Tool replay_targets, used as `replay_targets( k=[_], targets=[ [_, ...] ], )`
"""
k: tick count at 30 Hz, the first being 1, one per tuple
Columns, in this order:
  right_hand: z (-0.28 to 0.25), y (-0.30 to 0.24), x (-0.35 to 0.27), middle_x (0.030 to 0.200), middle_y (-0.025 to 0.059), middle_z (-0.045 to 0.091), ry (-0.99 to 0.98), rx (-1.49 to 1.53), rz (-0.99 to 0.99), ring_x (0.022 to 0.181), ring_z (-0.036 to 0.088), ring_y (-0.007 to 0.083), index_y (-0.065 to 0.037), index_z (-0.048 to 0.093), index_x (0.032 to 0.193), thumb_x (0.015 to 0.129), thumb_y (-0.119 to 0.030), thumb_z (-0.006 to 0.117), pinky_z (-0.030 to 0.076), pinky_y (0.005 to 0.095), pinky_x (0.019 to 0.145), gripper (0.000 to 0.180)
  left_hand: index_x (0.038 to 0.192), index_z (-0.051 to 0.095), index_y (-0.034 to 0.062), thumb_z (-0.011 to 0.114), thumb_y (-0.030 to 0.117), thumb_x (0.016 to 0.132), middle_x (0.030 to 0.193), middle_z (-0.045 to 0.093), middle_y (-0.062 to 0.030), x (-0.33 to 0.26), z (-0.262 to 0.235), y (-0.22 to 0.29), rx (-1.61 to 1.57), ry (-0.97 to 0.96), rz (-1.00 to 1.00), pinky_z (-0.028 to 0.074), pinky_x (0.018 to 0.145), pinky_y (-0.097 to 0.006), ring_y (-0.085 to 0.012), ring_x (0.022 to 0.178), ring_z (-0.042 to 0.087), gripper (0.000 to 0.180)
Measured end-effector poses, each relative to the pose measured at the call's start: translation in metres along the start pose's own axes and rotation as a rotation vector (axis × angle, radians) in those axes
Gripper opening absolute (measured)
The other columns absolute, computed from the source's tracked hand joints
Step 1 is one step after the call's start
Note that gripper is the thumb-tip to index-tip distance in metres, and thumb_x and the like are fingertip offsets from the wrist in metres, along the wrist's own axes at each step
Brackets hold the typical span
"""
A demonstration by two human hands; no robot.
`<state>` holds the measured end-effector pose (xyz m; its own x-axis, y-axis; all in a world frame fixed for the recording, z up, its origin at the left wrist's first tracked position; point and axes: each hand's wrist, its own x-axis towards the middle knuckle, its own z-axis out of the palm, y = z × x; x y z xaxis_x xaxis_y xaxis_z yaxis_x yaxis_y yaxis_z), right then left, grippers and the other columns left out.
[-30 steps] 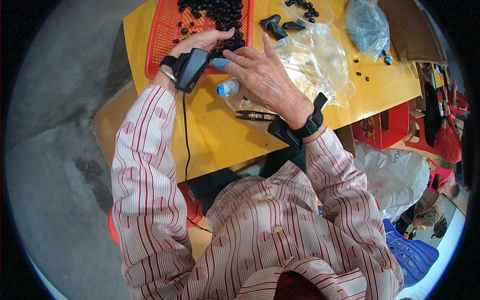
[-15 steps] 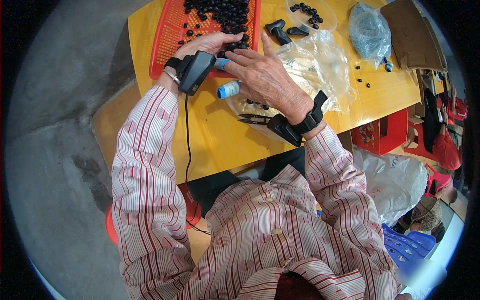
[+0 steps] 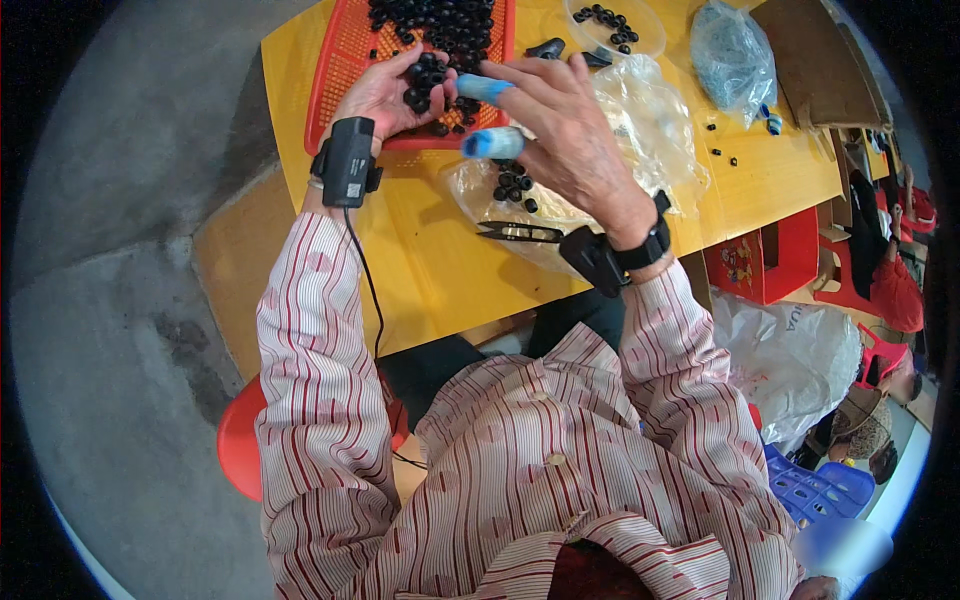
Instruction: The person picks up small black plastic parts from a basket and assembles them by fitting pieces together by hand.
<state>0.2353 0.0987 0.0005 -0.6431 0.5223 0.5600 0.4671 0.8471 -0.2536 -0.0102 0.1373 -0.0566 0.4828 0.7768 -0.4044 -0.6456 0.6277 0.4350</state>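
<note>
Palm up over the near edge of a red basket point(image 3: 322, 90), my left hand point(image 3: 378, 98) is cupped around several small black ring-shaped beads point(image 3: 425, 82). Close to its right, my right hand point(image 3: 580, 130) has its fingers apart, with nothing visible in them. Blue covers wrap its thumb and index finger. More loose black beads point(image 3: 440, 25) fill the far part of the basket. Below my right hand, a small group of black beads point(image 3: 513, 185) lies on a clear plastic bag point(image 3: 640, 130). Black thread snips point(image 3: 520, 232) lie there too, just left of my right wrist.
A clear round dish point(image 3: 655, 35) with black beads stands at the back, beside black moulded pieces point(image 3: 545, 48). To the right are a filled plastic bag point(image 3: 733, 60), a cardboard box point(image 3: 820, 60) and stray beads point(image 3: 733, 161). A cable runs from my left wrist.
My left hand has turned palm up and lifted slightly with beads in it. My right hand has drawn away to the right, uncovering beads on the plastic bag.
</note>
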Motion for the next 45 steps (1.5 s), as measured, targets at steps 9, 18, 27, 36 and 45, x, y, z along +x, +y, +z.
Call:
replay_targets(
  k=[9, 18, 27, 36, 45],
  targets=[
    [-0.029, 0.008, -0.094, 0.109, 0.0066, 0.061, -0.045, 0.085, 0.232, 0.099, 0.052, 0.0284, -0.009, 0.061, 0.110, 0.075, -0.020, 0.068, 0.045, 0.0379, 0.084, 0.037, 0.111, 0.050, -0.0010, 0.053, 0.022, 0.094, 0.106, 0.049, -0.0163, -0.015, 0.051, -0.029, -0.178, -0.065, -0.018, 0.050, 0.065, -0.026, -0.0222, 0.088, 0.050, 0.029],
    [-0.015, -0.002, -0.149, 0.111, 0.0108, 0.058, -0.064, 0.221, 0.399, 0.090, 0.052, 0.0302, -0.007, 0.060, 0.109, 0.078, -0.017, 0.066, 0.045, 0.0376, 0.079, 0.033, 0.110, 0.049, -0.0008, 0.052, 0.028, 0.094, 0.103, 0.052, -0.0168, 0.016, 0.076, -0.120, -0.245, -0.164, -0.238, 0.051, 0.062, -0.028, -0.0241, 0.085, 0.052, 0.032],
    [-0.007, 0.003, -0.150, 0.113, 0.0136, 0.056, -0.110, 0.263, 0.376, 0.094, 0.053, 0.0324, -0.004, 0.058, 0.104, 0.075, -0.008, 0.065, 0.046, 0.0387, 0.081, 0.031, 0.101, 0.056, 0.0030, 0.060, 0.033, 0.089, 0.084, 0.060, -0.0102, 0.033, 0.063, -0.140, 0.326, 0.249, -0.065, 0.049, 0.053, -0.022, -0.0181, 0.068, 0.059, 0.032],
    [0.014, 0.002, -0.134, 0.109, 0.0197, 0.052, -0.166, 0.294, 0.298, 0.098, 0.053, 0.0360, 0.005, 0.055, 0.105, 0.068, 0.004, 0.057, 0.047, 0.0393, 0.085, 0.038, 0.086, 0.060, -0.0018, 0.057, 0.033, 0.086, 0.075, 0.062, -0.0204, 0.044, 0.084, -0.158, 1.611, 0.473, 0.383, 0.050, 0.066, -0.040, -0.0378, 0.074, 0.062, 0.035],
    [0.016, 0.004, -0.133, 0.104, 0.0177, 0.052, -0.201, 0.269, 0.319, 0.095, 0.050, 0.0358, 0.000, 0.053, 0.111, 0.065, 0.002, 0.059, 0.046, 0.0398, 0.084, 0.047, 0.096, 0.060, 0.0004, 0.052, 0.034, 0.087, 0.092, 0.060, -0.0253, 0.041, 0.078, -0.176, 1.917, 0.583, 0.536, 0.044, 0.081, -0.046, -0.0410, 0.091, 0.055, 0.036]
  ],
)
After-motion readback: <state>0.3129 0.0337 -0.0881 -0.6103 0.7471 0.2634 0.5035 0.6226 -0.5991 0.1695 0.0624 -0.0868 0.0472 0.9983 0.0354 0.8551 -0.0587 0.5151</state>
